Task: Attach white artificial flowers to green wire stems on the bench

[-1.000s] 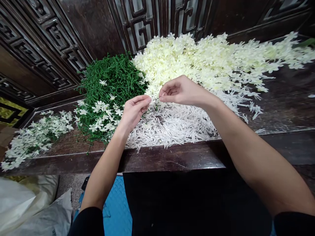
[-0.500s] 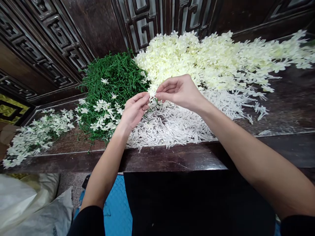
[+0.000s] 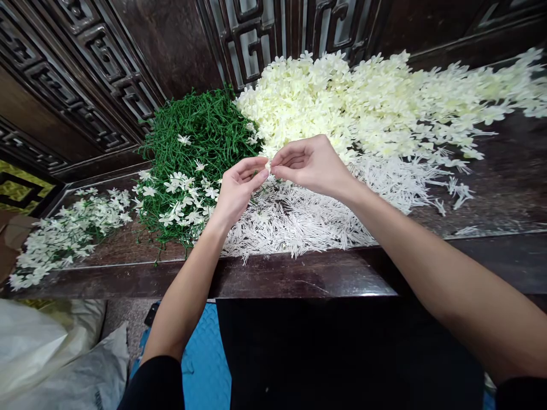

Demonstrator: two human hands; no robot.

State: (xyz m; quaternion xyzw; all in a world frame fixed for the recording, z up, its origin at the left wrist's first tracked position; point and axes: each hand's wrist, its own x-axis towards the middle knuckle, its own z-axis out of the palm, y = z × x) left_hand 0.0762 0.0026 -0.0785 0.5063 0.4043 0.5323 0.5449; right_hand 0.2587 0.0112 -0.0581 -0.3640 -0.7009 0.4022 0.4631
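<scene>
The head camera looks forward and down, from near, above and behind left hand (image 3: 236, 189) and right hand (image 3: 317, 165).

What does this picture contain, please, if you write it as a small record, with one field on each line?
Left hand: fingers and thumb pinching a small pale piece
Right hand: fingertips beside that piece; grip unclear
Surface: dark wooden ledge
Green stems: heaped left of the cream flowers
Thin white pieces: spread in front of the cream flowers
Far left: white flowers with green stems
Behind: carved wooden panels
</scene>
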